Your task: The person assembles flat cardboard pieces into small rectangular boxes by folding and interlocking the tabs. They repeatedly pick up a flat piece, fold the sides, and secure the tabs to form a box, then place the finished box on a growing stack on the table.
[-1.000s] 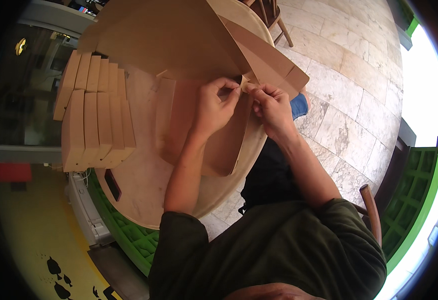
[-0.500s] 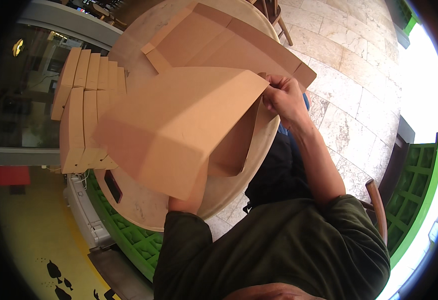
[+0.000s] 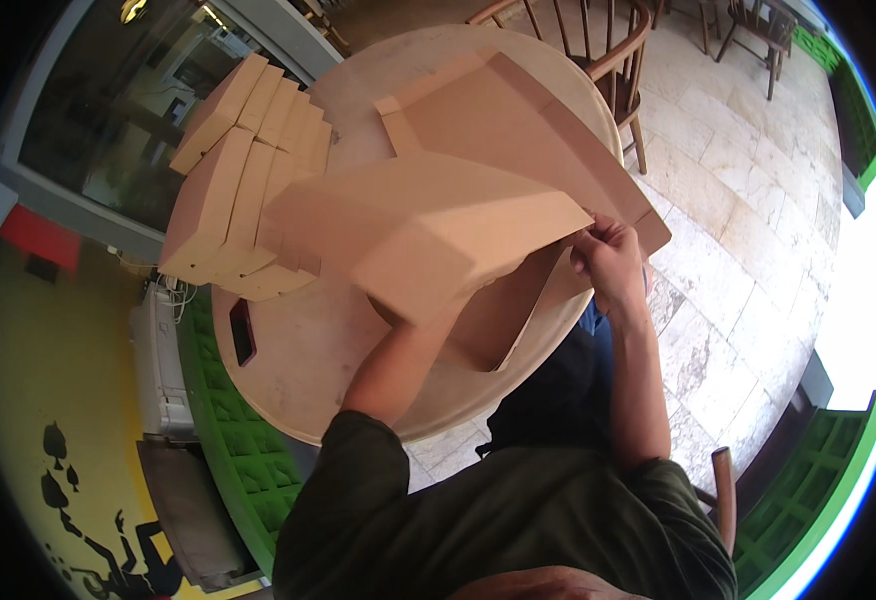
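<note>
A partly folded brown cardboard box lies in front of me on the round table, its lid panel tilted up over its tray. My right hand pinches the box at its right corner, fingers closed against the edge. From the lower left my left forearm reaches up beneath the lid panel. The left hand itself is hidden under the cardboard, so its fingers do not show. Behind this box, an unfolded cardboard box blank with raised side flaps lies on the table and extends over its right edge.
Stacks of folded cardboard boxes stand at the table's left. A phone lies near the left edge of the round table. Wooden chairs stand beyond it, and a green lattice runs along the lower left.
The view has shifted, so the table sits farther right. The lid panel's near end has lifted off my left forearm, which shows more. My right hand still grips the corner.
</note>
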A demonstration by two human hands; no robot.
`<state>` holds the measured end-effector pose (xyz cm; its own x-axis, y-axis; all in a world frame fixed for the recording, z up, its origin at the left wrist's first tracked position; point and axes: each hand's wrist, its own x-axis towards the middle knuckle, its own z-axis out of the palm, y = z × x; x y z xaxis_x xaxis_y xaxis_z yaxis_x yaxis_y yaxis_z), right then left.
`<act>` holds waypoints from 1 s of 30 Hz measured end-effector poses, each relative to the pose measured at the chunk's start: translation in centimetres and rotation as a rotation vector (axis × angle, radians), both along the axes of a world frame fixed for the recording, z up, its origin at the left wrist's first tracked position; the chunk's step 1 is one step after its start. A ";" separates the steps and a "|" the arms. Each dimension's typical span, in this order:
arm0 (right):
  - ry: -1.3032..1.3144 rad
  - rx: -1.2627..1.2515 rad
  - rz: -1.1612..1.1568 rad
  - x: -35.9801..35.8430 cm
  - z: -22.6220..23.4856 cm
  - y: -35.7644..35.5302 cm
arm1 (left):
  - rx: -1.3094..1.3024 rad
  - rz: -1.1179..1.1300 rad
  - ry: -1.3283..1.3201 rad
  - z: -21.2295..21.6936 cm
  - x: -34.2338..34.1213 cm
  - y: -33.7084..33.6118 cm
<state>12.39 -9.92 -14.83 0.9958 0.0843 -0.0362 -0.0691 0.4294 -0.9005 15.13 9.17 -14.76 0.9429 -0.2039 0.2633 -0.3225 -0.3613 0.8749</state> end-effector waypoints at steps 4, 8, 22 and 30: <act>0.030 -0.122 -0.100 0.1 -0.5 0.3 | -0.162 -0.007 0.371 1.8 0.3 -2.0; 0.057 -0.149 -0.056 0.5 -0.8 -0.1 | -0.017 -0.084 0.564 3.9 1.8 -2.2; -0.028 -0.106 -0.071 0.1 -1.4 -2.7 | -0.199 -0.218 0.605 2.5 3.3 -4.8; -0.093 -0.019 -0.112 -0.2 -4.2 -2.6 | -0.085 -0.136 0.622 3.0 2.6 -6.4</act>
<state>12.17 -12.57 -19.00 0.9980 -0.0273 0.0562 0.0625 0.4121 -0.9090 17.72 2.76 -11.76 0.8916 -0.3351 -0.3045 0.2168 -0.2746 0.9368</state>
